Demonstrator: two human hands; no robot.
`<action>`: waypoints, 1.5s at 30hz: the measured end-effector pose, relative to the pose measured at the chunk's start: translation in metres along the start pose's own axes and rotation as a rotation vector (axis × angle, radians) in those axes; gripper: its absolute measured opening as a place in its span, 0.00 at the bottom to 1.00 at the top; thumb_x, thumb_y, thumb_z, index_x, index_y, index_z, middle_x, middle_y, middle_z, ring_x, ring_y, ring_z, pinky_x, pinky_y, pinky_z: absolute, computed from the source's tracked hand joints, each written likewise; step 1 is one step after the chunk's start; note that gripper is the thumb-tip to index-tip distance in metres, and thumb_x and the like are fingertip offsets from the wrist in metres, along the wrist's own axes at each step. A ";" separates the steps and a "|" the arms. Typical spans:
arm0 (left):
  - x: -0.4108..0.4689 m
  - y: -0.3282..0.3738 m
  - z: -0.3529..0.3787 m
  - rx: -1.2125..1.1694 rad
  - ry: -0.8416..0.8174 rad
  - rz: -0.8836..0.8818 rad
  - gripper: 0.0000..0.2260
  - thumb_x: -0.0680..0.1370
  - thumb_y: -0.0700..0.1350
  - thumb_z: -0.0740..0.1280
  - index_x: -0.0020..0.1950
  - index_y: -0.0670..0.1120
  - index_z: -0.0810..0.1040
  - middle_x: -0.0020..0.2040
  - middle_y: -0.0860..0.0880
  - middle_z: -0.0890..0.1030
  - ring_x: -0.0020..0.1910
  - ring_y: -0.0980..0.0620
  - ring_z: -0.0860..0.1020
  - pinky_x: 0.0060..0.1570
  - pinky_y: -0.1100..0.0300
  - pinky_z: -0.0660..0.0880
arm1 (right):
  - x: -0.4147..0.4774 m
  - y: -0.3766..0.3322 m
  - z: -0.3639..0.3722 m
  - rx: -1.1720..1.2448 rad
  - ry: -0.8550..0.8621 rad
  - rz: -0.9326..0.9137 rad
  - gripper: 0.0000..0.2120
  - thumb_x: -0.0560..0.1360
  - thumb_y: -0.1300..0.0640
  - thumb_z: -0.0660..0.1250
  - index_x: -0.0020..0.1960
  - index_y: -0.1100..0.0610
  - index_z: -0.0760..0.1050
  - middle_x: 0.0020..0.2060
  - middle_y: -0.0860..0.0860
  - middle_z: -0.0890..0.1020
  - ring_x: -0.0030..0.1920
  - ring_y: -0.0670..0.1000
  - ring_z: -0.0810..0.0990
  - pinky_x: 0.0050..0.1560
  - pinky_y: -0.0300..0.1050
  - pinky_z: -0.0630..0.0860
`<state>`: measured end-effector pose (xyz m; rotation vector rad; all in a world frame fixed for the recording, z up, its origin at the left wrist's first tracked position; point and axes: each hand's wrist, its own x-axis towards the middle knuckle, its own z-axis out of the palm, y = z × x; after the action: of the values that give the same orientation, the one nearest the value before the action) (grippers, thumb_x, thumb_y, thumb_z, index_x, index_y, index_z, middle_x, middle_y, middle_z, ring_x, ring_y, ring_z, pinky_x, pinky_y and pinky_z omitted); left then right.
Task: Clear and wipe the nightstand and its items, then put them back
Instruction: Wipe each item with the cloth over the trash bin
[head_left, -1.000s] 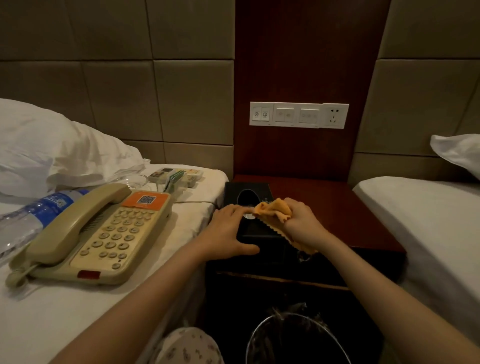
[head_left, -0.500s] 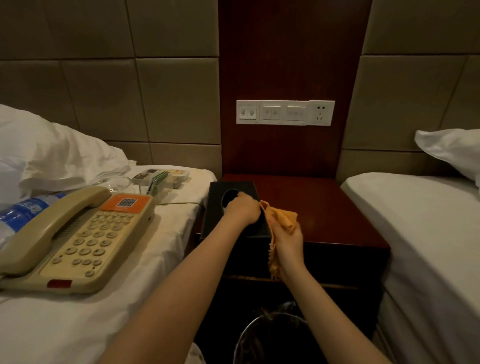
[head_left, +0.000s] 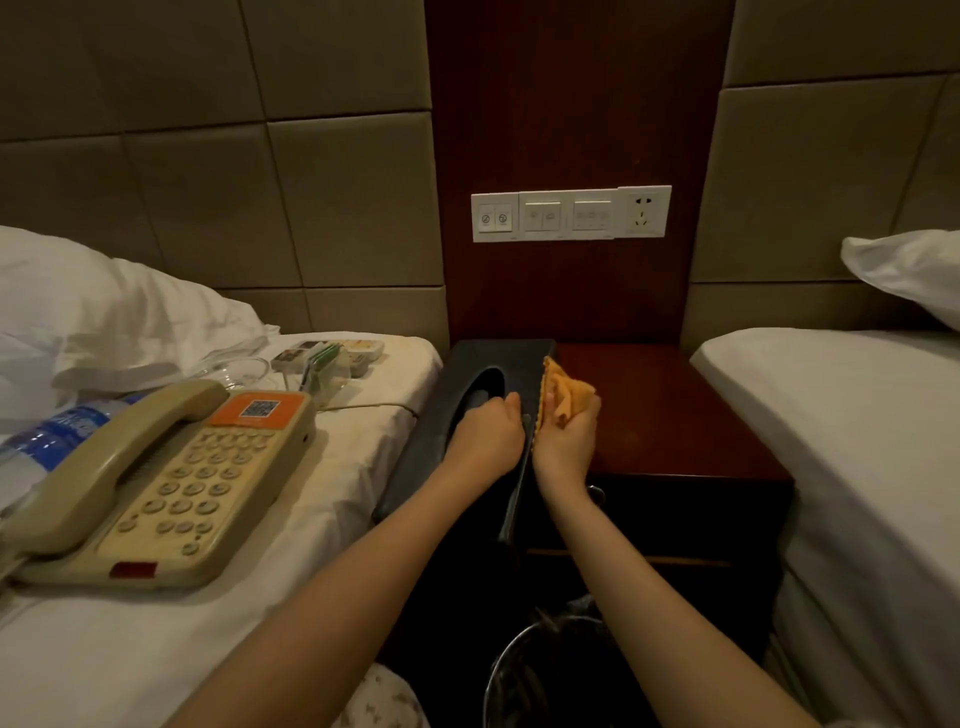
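While the left hand (head_left: 488, 441) hooks its curled fingers into the oval opening of the black tissue box (head_left: 498, 358), the right hand (head_left: 566, 447) bunches an orange cloth (head_left: 563, 395) in its fingers and presses it against the box's right side. Both hands sit almost knuckle to knuckle, with only the box's raised right edge between them. The box looks tilted, its far end over the red-brown nightstand (head_left: 665, 415) ahead of the hands and its near end apparently past the front edge.

That hold is the weak point: 1 hand carries the box by the rim of its opening, and a hard sideways rub from the cloth could twist it loose. Directly below the wrists stands a waste bin (head_left: 501, 660), where a dropped box would likely land.

Left of the left forearm, a thin cord (head_left: 363, 405) runs across the bed (head_left: 156, 649) from the beige telephone (head_left: 171, 478); an elbow swinging outward could snag it and drag the phone. Beyond the phone lie a glass dish (head_left: 239, 369) and a water bottle (head_left: 47, 436), awaiting their return.
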<state>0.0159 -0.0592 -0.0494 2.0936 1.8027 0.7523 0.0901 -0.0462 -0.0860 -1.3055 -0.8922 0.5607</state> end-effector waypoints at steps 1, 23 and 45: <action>-0.005 0.000 -0.001 -0.025 0.005 0.024 0.20 0.84 0.49 0.46 0.55 0.38 0.73 0.52 0.38 0.78 0.52 0.40 0.76 0.46 0.54 0.69 | 0.006 -0.004 -0.004 0.005 0.015 -0.016 0.06 0.80 0.54 0.59 0.54 0.55 0.66 0.53 0.56 0.76 0.53 0.58 0.76 0.52 0.50 0.72; -0.053 -0.041 -0.009 0.855 -0.151 0.906 0.21 0.82 0.58 0.47 0.60 0.45 0.71 0.48 0.44 0.82 0.44 0.42 0.80 0.37 0.56 0.68 | 0.046 -0.068 -0.090 -0.647 -0.729 -0.166 0.05 0.74 0.61 0.66 0.47 0.63 0.76 0.44 0.58 0.80 0.44 0.57 0.78 0.51 0.55 0.75; -0.079 -0.036 0.014 0.876 -0.299 1.420 0.19 0.75 0.57 0.65 0.32 0.45 0.82 0.29 0.48 0.81 0.26 0.50 0.78 0.26 0.65 0.56 | -0.021 -0.087 0.022 -1.225 -1.262 -0.481 0.08 0.73 0.56 0.68 0.38 0.59 0.74 0.32 0.53 0.72 0.33 0.51 0.68 0.34 0.45 0.64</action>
<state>-0.0132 -0.1276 -0.0959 3.6726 0.1542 -0.2979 0.0490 -0.0682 -0.0059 -1.6075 -2.8175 0.3917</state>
